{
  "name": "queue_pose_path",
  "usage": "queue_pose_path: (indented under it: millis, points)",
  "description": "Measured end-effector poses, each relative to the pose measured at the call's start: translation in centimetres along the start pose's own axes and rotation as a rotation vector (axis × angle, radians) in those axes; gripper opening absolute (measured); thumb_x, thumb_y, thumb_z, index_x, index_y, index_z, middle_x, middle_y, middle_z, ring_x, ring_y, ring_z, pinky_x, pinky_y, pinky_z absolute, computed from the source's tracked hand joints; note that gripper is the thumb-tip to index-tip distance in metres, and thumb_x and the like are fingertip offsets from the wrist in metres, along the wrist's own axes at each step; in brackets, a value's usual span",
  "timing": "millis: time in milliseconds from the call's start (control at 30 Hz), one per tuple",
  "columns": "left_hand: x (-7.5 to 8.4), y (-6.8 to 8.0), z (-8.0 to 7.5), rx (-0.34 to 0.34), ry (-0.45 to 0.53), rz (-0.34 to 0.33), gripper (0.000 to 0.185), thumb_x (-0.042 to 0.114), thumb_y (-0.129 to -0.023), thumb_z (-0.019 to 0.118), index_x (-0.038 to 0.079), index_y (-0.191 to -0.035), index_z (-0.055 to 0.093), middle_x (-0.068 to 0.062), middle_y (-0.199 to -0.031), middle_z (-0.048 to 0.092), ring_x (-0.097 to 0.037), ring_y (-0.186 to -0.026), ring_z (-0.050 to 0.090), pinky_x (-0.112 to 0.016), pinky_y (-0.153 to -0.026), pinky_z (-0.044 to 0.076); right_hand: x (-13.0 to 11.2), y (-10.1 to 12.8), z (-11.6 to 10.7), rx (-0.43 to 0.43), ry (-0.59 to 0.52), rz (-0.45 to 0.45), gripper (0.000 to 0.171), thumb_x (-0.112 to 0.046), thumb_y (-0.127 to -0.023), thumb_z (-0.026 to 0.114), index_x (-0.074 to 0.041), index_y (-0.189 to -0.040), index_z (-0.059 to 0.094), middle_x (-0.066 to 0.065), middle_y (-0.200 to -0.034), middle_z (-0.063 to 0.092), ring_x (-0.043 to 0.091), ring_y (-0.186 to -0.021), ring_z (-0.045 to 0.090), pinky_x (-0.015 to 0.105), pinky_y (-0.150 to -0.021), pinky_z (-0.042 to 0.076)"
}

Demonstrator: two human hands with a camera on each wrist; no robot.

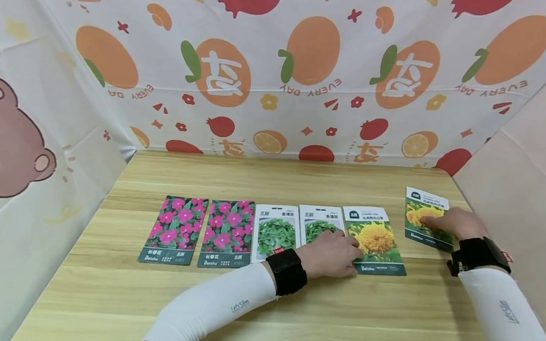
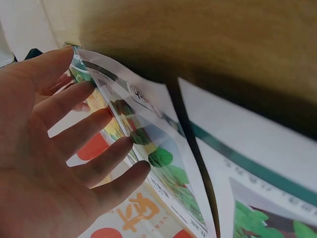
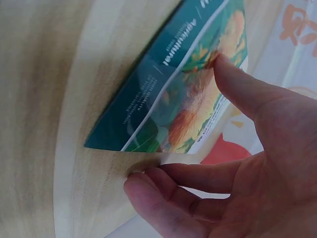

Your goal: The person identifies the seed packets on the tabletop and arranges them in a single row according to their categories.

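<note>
At the right end of the table my right hand [image 1: 458,222] holds a seed packet with a yellow flower [image 1: 424,213]. In the right wrist view its thumb [image 3: 235,82] presses on the printed front, while the other fingers curl by the side edge. My left hand [image 1: 331,253] lies over the lower part of a green-leaf seed packet [image 1: 319,228]. Its fingertips reach the left edge of a second yellow-flower packet [image 1: 376,239]. In the left wrist view the fingers [image 2: 106,181] are spread and nearly straight, with tips along the packet edge.
Left of my left hand, another green-leaf packet [image 1: 274,233] and two pink-flower packets [image 1: 225,234] lie in the same row. The wooden table [image 1: 272,176] meets a fruit-print cloth [image 1: 267,121] at its back edge. Pale side walls [image 1: 540,177] flank it.
</note>
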State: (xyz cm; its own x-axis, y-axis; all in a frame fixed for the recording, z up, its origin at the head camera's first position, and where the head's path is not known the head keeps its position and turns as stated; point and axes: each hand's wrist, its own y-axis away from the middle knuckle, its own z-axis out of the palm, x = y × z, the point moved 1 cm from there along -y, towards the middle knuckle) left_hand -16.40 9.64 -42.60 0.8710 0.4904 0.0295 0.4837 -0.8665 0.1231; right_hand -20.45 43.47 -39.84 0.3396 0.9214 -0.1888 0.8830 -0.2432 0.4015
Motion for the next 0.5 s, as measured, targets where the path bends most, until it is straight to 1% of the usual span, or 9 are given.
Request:
queue_pose_path:
  millis: [167, 333, 400, 500]
  points:
    - [0.1, -0.1, 0.0, -0.008, 0.045, -0.013, 0.038, 0.046, -0.104, 0.06, 0.032, -0.139, 0.066, 0.006, -0.144, 0.06, -0.015, -0.127, 0.057, -0.03, -0.102, 0.049, 0.0, -0.1, -0.2, 0.017, -0.016, 0.004, 0.083, -0.063, -0.093, 0.065, 0.02, -0.1, 0.063, 0.028, -0.089, 0.059, 0.039, -0.082, 0.054, 0.043, -0.07, 0.047]
    - [0.1, -0.3, 0.0, -0.013, 0.063, -0.018, 0.039, 0.045, -0.104, 0.062, 0.031, -0.14, 0.065, 0.006, -0.145, 0.059, -0.013, -0.13, 0.056, -0.029, -0.104, 0.047, 0.3, -0.4, -0.1, 0.027, -0.044, 0.032, 0.081, -0.059, -0.092, 0.068, 0.021, -0.101, 0.061, 0.028, -0.089, 0.058, 0.039, -0.082, 0.053, 0.041, -0.069, 0.045]
    - [0.1, -0.3, 0.1, -0.012, 0.064, -0.017, 0.04, 0.045, -0.103, 0.062, 0.03, -0.14, 0.065, 0.006, -0.144, 0.06, -0.012, -0.129, 0.056, -0.028, -0.105, 0.047, 0.6, -0.6, -0.1, 0.012, -0.059, 0.032, 0.081, -0.06, -0.093, 0.067, 0.02, -0.099, 0.06, 0.026, -0.087, 0.056, 0.037, -0.08, 0.053, 0.038, -0.067, 0.043]
    - [0.2, -0.3, 0.1, -0.011, 0.065, -0.017, 0.04, 0.045, -0.103, 0.063, 0.029, -0.14, 0.065, 0.006, -0.141, 0.061, -0.01, -0.128, 0.056, -0.028, -0.105, 0.046, 1.3, -0.9, 0.1, -0.022, -0.081, 0.008, 0.079, -0.061, -0.094, 0.065, 0.018, -0.095, 0.057, 0.02, -0.082, 0.051, 0.033, -0.077, 0.051, 0.035, -0.064, 0.039]
